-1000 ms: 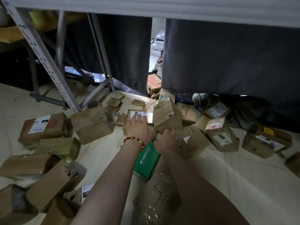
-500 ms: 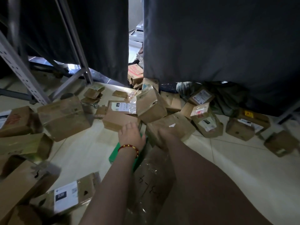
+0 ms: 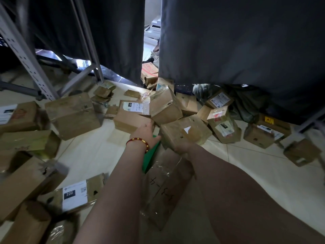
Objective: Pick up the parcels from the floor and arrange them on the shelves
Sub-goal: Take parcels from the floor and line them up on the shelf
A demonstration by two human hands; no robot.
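Cardboard, mostly brown. Our left hand [image 3: 146, 132] touches the green parcel [image 3: 150, 160], our right hand [image 3: 182, 147] meets the near edge of a brown box [image 3: 186, 132]; either grip we cannot tell. Parcels [image 3: 74, 194] litter the floor [image 3: 246, 166] beside the shelf frame [image 3: 26, 55]; we judge nearly all unshelved.

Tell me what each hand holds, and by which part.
Right hand at the near edge of the box with the white patch, fingers hidden under it; grip unconfirmed. Left hand lies at the near corner of the flat box; no clear hold.
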